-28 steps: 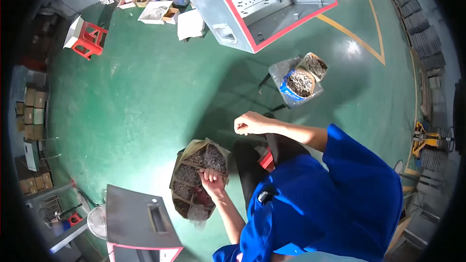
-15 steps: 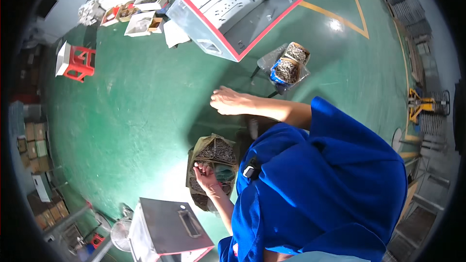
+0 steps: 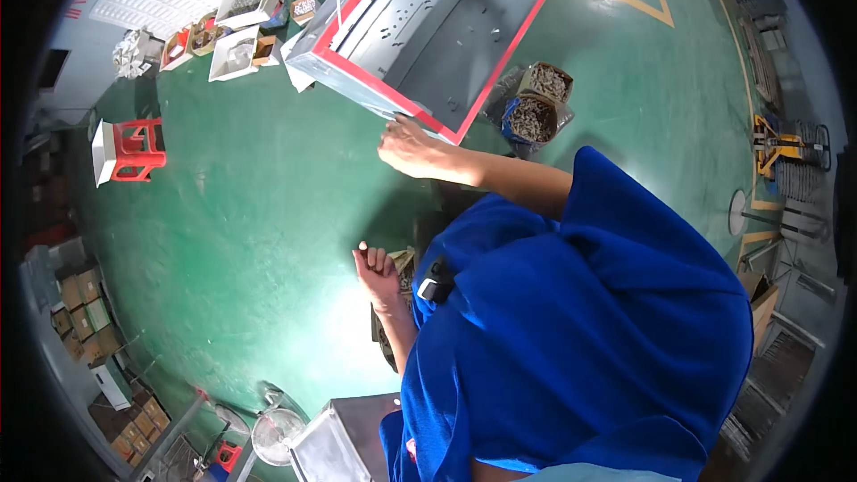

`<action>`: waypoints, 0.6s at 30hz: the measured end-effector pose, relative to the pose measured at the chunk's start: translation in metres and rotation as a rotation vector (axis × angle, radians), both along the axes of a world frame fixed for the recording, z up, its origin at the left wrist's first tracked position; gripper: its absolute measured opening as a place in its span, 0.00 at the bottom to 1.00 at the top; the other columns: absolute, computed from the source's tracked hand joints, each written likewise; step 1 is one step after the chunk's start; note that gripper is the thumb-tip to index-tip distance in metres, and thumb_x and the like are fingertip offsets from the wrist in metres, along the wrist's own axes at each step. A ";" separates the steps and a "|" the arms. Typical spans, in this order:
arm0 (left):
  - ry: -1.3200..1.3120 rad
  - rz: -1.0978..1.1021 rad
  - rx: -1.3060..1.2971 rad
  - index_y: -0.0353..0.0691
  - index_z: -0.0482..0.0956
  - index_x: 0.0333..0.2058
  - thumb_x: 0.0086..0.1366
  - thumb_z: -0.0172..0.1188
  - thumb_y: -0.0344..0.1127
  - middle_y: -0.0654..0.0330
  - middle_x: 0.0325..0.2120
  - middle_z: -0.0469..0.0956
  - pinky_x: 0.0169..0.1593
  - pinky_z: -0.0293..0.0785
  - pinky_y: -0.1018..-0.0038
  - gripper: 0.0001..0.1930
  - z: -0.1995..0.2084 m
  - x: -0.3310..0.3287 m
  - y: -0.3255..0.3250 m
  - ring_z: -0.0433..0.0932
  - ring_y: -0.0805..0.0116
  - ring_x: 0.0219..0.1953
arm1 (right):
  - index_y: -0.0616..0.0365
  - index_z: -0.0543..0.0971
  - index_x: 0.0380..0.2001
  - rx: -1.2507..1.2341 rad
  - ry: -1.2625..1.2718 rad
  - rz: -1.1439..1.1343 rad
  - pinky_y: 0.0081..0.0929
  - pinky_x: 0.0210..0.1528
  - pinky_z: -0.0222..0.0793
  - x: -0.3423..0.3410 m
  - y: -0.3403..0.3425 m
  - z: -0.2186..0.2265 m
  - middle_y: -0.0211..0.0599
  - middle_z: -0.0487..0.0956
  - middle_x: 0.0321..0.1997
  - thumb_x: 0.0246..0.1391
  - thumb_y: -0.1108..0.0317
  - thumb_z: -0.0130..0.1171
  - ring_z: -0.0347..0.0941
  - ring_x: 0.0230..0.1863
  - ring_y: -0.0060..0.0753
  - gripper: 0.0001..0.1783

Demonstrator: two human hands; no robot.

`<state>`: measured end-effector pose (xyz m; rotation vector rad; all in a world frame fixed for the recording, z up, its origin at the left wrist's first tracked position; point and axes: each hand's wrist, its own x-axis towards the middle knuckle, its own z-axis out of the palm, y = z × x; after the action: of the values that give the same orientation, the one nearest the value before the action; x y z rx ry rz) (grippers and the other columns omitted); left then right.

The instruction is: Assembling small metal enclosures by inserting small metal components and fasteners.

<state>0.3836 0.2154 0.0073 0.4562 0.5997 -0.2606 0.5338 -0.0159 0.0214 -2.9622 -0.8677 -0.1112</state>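
Note:
My right hand (image 3: 411, 147) is at the near lower edge of a large grey metal cabinet (image 3: 420, 27) with a red-edged open front. Its fingers are bent together at that edge, and what they hold, if anything, is hidden. My left hand (image 3: 378, 275) is raised, fingers curled and thumb against them, pinching something small and dark too tiny to name. Below it, a carton of small parts (image 3: 386, 348) is mostly hidden by my forearm and blue clothing. Right of the cabinet, two open cartons of small metal parts (image 3: 534, 119) stand close together.
A second grey cabinet (image 3: 335, 446) stands at the bottom beside a fan (image 3: 277, 433). A red stool (image 3: 138, 150) is at left. White bins (image 3: 234, 54) sit at upper left, stacked cartons (image 3: 85, 303) at lower left. A yellow pallet jack (image 3: 777, 152) stands far right.
My left hand has come up out of the carton of small parts. My right hand has moved up to the cabinet's edge. The view has shifted, and the cabinet appears nearer.

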 end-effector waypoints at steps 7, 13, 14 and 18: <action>0.278 0.048 0.049 0.42 0.69 0.34 0.70 0.46 0.43 0.67 0.21 0.63 0.19 0.55 0.82 0.11 -0.031 0.006 0.059 0.58 0.76 0.19 | 0.58 0.78 0.21 0.129 0.299 -0.082 0.46 0.46 0.61 0.017 0.026 0.003 0.41 0.77 0.26 0.42 0.67 0.56 0.72 0.37 0.43 0.06; 0.305 -0.157 0.200 0.42 0.72 0.40 0.71 0.46 0.41 0.71 0.17 0.58 0.18 0.51 0.83 0.10 -0.062 0.070 0.123 0.54 0.80 0.18 | 0.59 0.72 0.24 0.259 0.606 -0.018 0.45 0.45 0.59 0.064 0.055 0.000 0.43 0.72 0.30 0.45 0.65 0.53 0.69 0.37 0.44 0.08; 0.305 -0.195 0.224 0.42 0.72 0.42 0.71 0.46 0.40 0.72 0.16 0.56 0.17 0.50 0.84 0.11 -0.067 0.087 0.136 0.53 0.81 0.17 | 0.60 0.74 0.24 0.349 0.526 -0.044 0.48 0.45 0.61 0.070 0.062 -0.015 0.43 0.74 0.31 0.42 0.65 0.54 0.71 0.38 0.46 0.09; 0.126 -0.258 0.247 0.40 0.71 0.44 0.71 0.45 0.40 0.72 0.15 0.54 0.14 0.48 0.84 0.12 -0.040 0.173 0.201 0.51 0.81 0.15 | 0.63 0.77 0.26 0.111 0.760 -0.135 0.50 0.39 0.68 0.130 0.120 -0.035 0.49 0.79 0.29 0.38 0.65 0.58 0.77 0.35 0.51 0.12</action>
<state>0.5562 0.4167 -0.0327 0.7617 0.7002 -0.4658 0.6634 0.1045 -0.0139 -2.5944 -0.5233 0.8620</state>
